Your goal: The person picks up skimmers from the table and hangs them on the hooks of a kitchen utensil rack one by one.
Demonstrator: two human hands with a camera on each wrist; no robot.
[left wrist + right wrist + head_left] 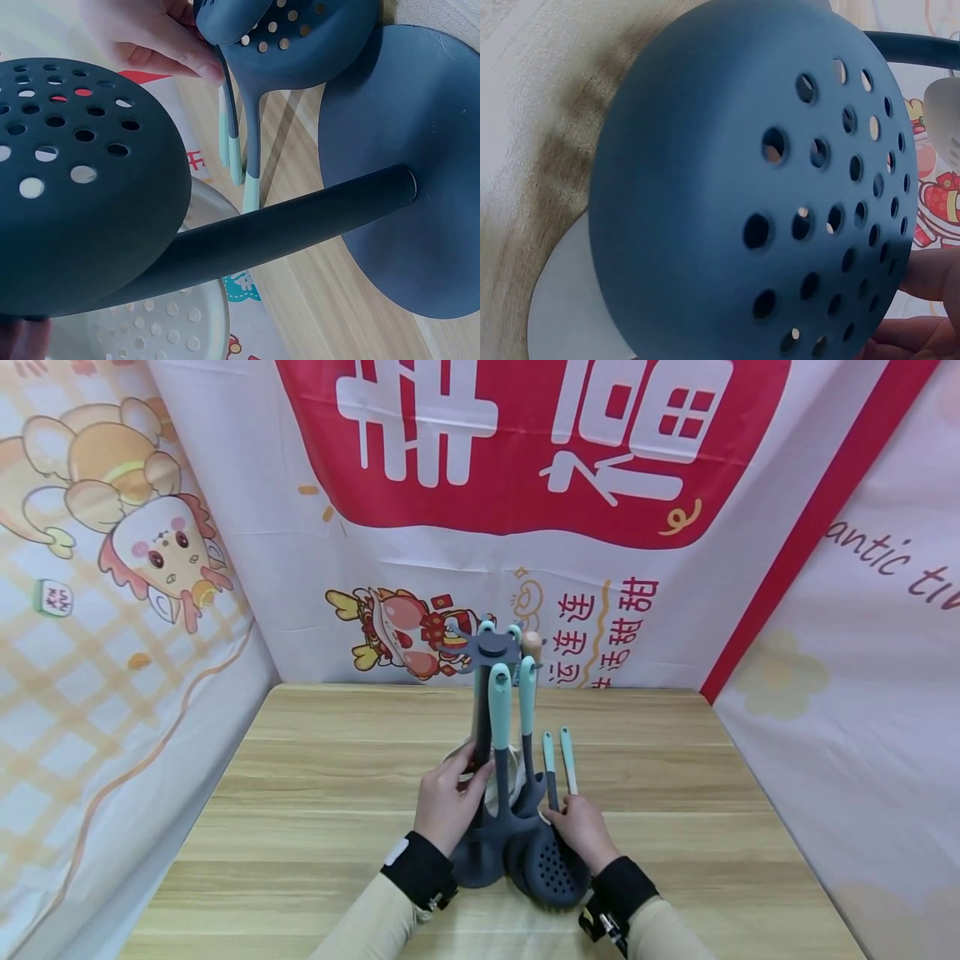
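My left hand [444,806] grips the dark upright post [292,232] of a utensil stand, above its round base [409,255]. Utensils with mint-green handles [499,706] hang from the hooked top [492,647] with their dark heads downward. My right hand [583,833] is low at the stand's right, pinching the dark stems of a skimmer [558,868] and another utensil, whose mint handles [550,752] point away from me. In the left wrist view, a large perforated head [82,180] covers part of the post. The skimmer [750,180] hides most of the right fingers [930,281] in the right wrist view.
Behind the post is a whitish perforated piece [161,322]. A wooden-ended utensil [531,645] also hangs at the back of the stand. Wood-grain tabletop [322,810] lies around it, with printed cloth [262,568] hanging at the back and sides.
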